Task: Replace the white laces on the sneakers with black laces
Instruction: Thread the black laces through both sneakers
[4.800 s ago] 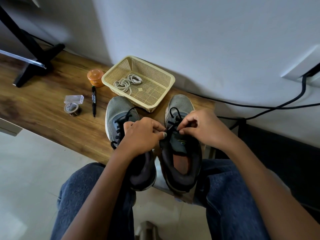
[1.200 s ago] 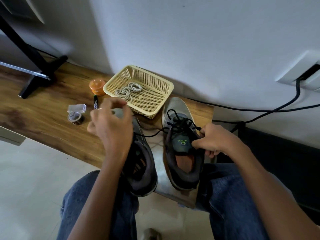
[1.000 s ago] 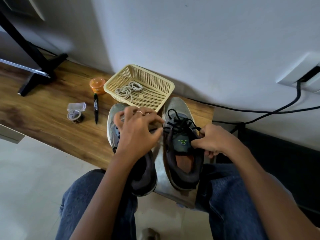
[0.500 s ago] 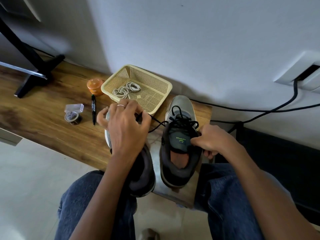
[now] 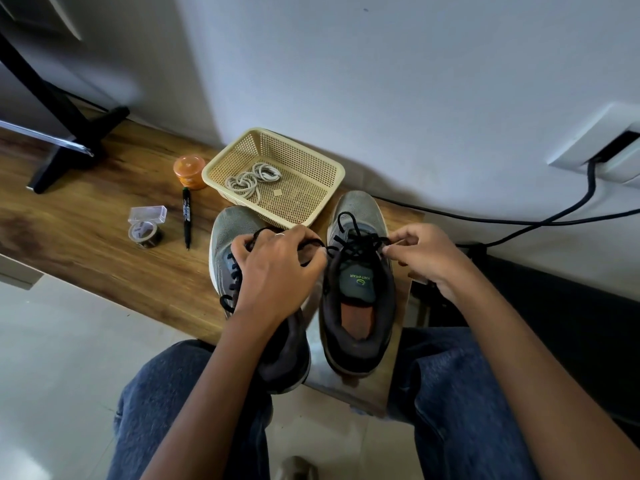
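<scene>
Tying the second sneaker's black lace

Both hands [image 5: 277, 268] [image 5: 427, 256] are pinching lace ends [image 5: 360, 242]; white laces [image 5: 251, 178] are lying in the basket [image 5: 332, 168], both sneakers [image 5: 358, 306] seemingly relaced.

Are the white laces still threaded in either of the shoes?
No, the white laces lie coiled in the basket, and both sneakers carry black laces.

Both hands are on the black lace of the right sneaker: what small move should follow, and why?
Probably draw both ends apart to snug the tie. The left hand and right hand each pinch the black lace, which lies loosely tangled over the right sneaker.
</scene>
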`<control>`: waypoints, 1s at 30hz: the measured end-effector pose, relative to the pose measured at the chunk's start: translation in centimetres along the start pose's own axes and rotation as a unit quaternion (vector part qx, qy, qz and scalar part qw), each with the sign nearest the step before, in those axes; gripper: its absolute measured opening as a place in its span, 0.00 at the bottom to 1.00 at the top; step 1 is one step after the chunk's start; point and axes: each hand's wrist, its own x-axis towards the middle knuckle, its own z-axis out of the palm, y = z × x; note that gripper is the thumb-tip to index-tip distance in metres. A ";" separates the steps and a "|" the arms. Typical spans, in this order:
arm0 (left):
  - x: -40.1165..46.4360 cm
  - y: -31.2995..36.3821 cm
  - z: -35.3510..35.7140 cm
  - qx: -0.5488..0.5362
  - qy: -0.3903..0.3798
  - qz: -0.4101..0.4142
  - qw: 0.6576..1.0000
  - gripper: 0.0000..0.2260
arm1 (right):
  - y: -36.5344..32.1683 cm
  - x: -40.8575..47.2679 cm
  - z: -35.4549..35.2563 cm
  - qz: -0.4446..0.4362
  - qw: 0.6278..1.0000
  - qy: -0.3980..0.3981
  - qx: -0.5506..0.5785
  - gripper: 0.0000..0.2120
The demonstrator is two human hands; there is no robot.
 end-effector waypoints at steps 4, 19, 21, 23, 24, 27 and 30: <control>-0.1 0.1 0.4 0.005 -0.019 0.009 1.000 0.10 | 0.1 0.1 -0.1 -0.008 0.999 -0.005 0.043 0.12; 0.1 0.1 0.8 -0.035 -0.038 -0.035 0.998 0.06 | -0.6 -1.2 -0.1 -0.160 0.976 -0.118 -0.091 0.04; 0.0 0.1 0.7 -0.052 -0.046 -0.041 0.997 0.05 | -0.3 -0.9 0.0 -0.159 0.974 -0.099 -0.130 0.09; 0.1 0.2 0.4 -0.078 -0.055 -0.050 0.994 0.05 | -0.3 -0.9 0.1 -0.151 0.976 -0.081 -0.131 0.10; 0.1 0.2 0.4 -0.090 -0.058 -0.056 0.993 0.04 | -0.4 -1.0 0.1 -0.146 0.978 -0.076 -0.131 0.10; 0.2 0.0 0.3 -0.123 -0.065 -0.068 0.988 0.05 | -0.3 -0.9 0.2 -0.130 0.981 -0.063 -0.128 0.10; 0.4 -0.2 0.0 -0.140 -0.050 -0.080 0.986 0.04 | -0.2 -0.8 0.2 -0.114 0.985 -0.056 -0.120 0.12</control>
